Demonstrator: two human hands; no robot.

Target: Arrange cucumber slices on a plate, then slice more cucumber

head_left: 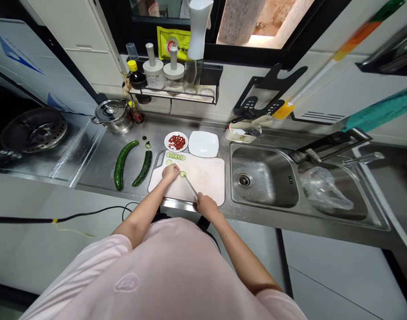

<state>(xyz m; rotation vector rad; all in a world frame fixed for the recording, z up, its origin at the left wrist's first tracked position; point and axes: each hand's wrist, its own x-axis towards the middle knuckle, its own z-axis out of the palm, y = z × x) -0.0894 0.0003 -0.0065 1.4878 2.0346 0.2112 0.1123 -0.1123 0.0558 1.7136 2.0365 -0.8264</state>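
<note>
My right hand (pixel 207 206) grips a knife (pixel 191 187) by its handle near the front edge of the white cutting board (pixel 206 178). The blade points away to the left, its tip at a round cucumber slice (pixel 183 174). My left hand (pixel 171 172) is curled closed over the board just left of that slice; whatever its fingers hold is hidden. Behind it, a row of overlapping cucumber slices (pixel 175 156) lies along the far edge, with a single slice (pixel 169 162) nearer. Two cucumbers, one longer (pixel 122 165) and one shorter (pixel 143 169), rest left of the board.
Behind the board stand a plate of chopped red pieces (pixel 176 142) and a white square plate (pixel 203 144). A lidded steel pot (pixel 113 116) is at back left. The sink (pixel 263 178) lies to the right, a plastic bag (pixel 325 187) in its second basin. A spice rack (pixel 173 92) hangs above.
</note>
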